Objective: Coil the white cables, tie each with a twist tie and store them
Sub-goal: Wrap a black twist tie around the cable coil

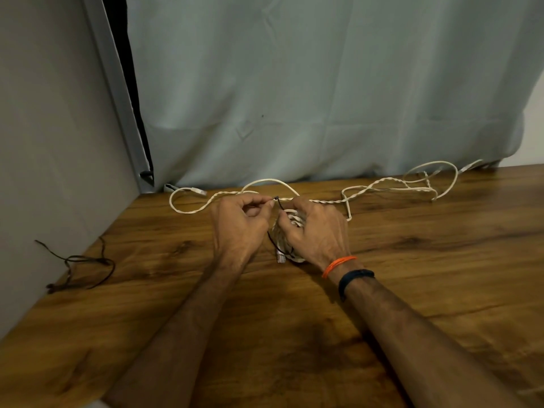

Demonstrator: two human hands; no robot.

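1. A white coil [290,231] of cable sits on the tabletop [412,275] near its middle, mostly covered by the right hand; a plug end of it sticks out at the near side.
2. A dark tie [279,205] runs around the coil: one end rises above it, and a strand shows again along the coil's left and lower edge.
3. The right hand [315,231] lies over the coil with fingers curled down around it, holding it in place.
4. The left hand [240,222] is just beside the coil on the left, thumb and forefinger pinching the upper end of the tie.
5. The right wrist wears an orange band [338,265] and a dark band [354,276].
6. Behind the hands a loose cable [382,184], partly twisted, sprawls in loops along the far edge of the tabletop, from a plug at far left to another at far right.
7. More dark ties [79,260] lie in a tangle at the left edge of the tabletop, well apart from the coil, against a grey wall [44,142].
8. A pale curtain [323,98] hangs behind the tabletop.
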